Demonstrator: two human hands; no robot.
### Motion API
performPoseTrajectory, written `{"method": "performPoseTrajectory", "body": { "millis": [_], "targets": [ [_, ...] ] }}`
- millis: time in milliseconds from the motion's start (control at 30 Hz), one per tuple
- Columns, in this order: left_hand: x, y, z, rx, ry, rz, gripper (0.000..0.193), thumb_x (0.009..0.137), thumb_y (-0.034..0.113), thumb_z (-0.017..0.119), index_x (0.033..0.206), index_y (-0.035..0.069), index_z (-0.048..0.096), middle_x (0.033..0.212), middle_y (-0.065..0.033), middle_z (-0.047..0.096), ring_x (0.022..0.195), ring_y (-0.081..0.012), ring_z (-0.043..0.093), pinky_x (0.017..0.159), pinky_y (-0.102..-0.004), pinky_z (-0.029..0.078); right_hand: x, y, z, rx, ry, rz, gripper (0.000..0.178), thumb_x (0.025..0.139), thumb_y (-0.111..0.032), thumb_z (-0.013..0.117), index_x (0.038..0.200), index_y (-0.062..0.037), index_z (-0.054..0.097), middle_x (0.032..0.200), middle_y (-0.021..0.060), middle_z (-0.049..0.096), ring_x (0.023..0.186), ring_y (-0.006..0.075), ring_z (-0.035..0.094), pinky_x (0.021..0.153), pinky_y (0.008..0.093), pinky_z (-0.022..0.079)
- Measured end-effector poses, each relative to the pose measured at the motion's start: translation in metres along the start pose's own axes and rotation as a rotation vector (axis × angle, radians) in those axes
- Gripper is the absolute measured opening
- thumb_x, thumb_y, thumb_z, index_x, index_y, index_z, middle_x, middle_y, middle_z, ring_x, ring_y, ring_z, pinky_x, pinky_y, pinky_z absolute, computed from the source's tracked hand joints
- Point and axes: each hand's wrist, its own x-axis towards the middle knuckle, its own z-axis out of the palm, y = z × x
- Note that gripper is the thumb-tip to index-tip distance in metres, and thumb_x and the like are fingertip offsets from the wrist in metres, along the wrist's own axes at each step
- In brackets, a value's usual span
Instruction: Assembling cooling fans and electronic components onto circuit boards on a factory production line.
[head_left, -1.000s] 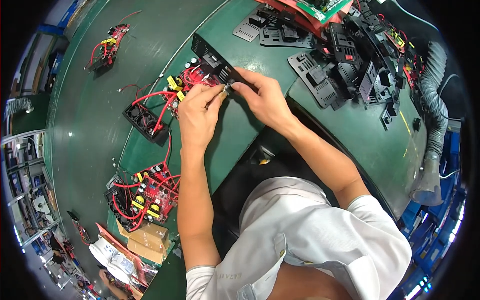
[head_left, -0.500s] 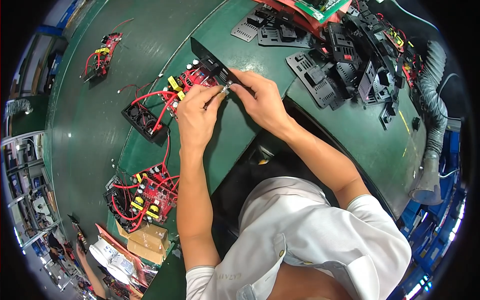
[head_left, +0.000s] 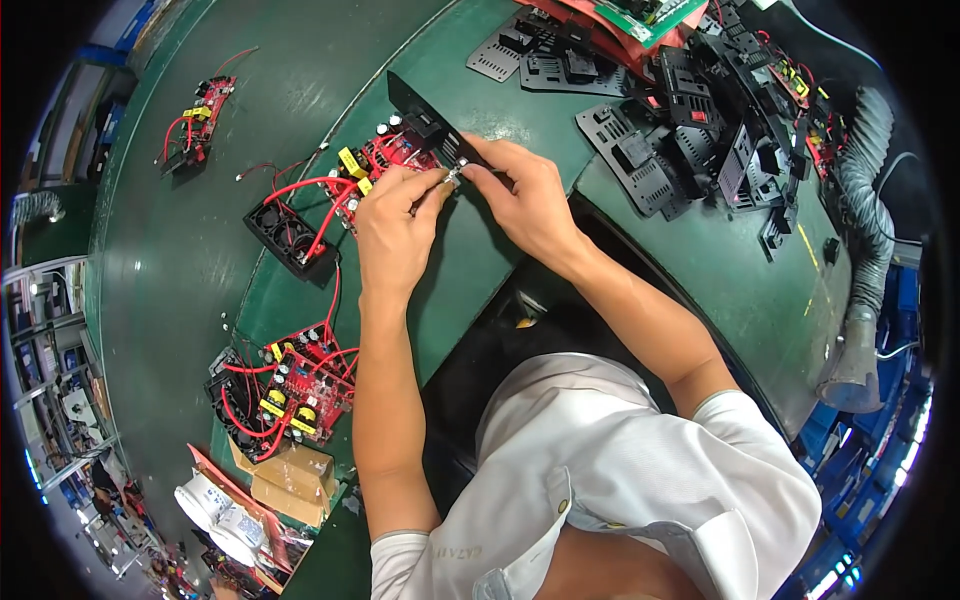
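My right hand (head_left: 530,195) holds a slotted black panel (head_left: 412,108) by its near end, thumb and fingers closed on it. The panel stands tilted over a red circuit board (head_left: 396,150) with capacitors and yellow-wrapped parts. My left hand (head_left: 393,228) pinches a small shiny metal piece (head_left: 452,176) against the panel's near end; its exact kind is too small to tell. Thick red wires run from the board to a black cooling fan (head_left: 290,238), left of my left hand. My left fingers partly hide the board.
Slotted black panels (head_left: 640,165) are piled at the far right. Nearer left lie wired red boards (head_left: 310,385) beside a cardboard box (head_left: 292,485). Another red board (head_left: 205,120) rests on the green surface at the far left. A flexible grey duct (head_left: 868,200) borders the right side.
The far-left board has slid slightly leftward. The panel has shifted a little to the right in my hands. Another person's arm at the lower left has mostly gone from view.
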Motion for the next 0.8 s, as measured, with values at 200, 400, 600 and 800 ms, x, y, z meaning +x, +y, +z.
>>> {"method": "performPoseTrajectory", "body": {
  "millis": [200, 400, 600, 800],
  "targets": [
    [0.001, 0.001, 0.000, 0.039, 0.000, 0.016, 0.015, 0.083, 0.002, 0.072, 0.098, 0.000, 0.074, 0.080, -0.0117, 0.064, 0.066, -0.0232, 0.062, 0.061, -0.0329, 0.046, 0.000, 0.001, 0.000, -0.064, -0.012, -0.029, 0.034, 0.092, -0.001, 0.064, 0.126, -0.0004, 0.064, 0.097, 0.0126, 0.069, 0.081, 0.0200, 0.064, 0.072, 0.0293, 0.051],
    [0.000, 0.001, 0.000, 0.103, 0.022, 0.015, 0.013, 0.082, 0.005, 0.073, 0.095, 0.000, 0.074, 0.080, -0.0124, 0.065, 0.066, -0.0272, 0.063, 0.062, -0.0358, 0.048, -0.003, -0.001, 0.007, -0.129, 0.045, -0.222, 0.034, 0.088, 0.002, 0.067, 0.122, 0.0008, 0.065, 0.094, 0.0159, 0.066, 0.080, 0.0300, 0.065, 0.069, 0.0350, 0.053],
    [0.004, -0.003, 0.000, 0.177, 0.016, 0.094, 0.013, 0.080, 0.007, 0.076, 0.091, 0.001, 0.074, 0.081, -0.0128, 0.066, 0.069, -0.0314, 0.064, 0.064, -0.0392, 0.049, -0.008, -0.007, 0.011, -0.214, 0.047, -0.186, 0.037, 0.087, 0.002, 0.068, 0.123, 0.0006, 0.065, 0.091, 0.0145, 0.065, 0.075, 0.0292, 0.064, 0.067, 0.0343, 0.052],
    [0.002, -0.002, 0.002, -0.026, -0.082, -0.072, 0.033, 0.080, 0.000, 0.074, 0.112, 0.000, 0.065, 0.086, -0.0138, 0.065, 0.079, -0.0255, 0.069, 0.073, -0.0350, 0.055, 0.000, 0.004, -0.001, -0.094, -0.035, -0.161, 0.034, 0.089, 0.000, 0.067, 0.122, -0.0017, 0.066, 0.097, 0.0147, 0.068, 0.078, 0.0241, 0.066, 0.069, 0.0321, 0.053]
  ]
}}
